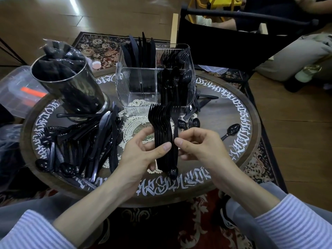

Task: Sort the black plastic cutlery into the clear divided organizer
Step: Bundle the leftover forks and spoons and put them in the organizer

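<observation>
My left hand (143, 155) grips a stacked bundle of black forks (159, 121), tines up, above the round table (233, 112). My right hand (197, 146) pinches a single black fork (175, 126) by its handle, right beside the bundle. The clear divided organizer (140, 83) stands behind them: knives (142, 51) in its back left compartment, forks (172, 58) at back right, spoons (174, 81) at front right, the front left compartment empty. A heap of mixed black cutlery (86, 141) lies on the table's left side.
A shiny metal cup (71, 83) holding wrapped black items stands at the left. Loose spoons (231, 130) lie to the right, and one spoon (173, 172) under the bundle. A black chair (224, 44) and a seated person (296, 56) are beyond the table. A plastic box (16, 90) sits far left.
</observation>
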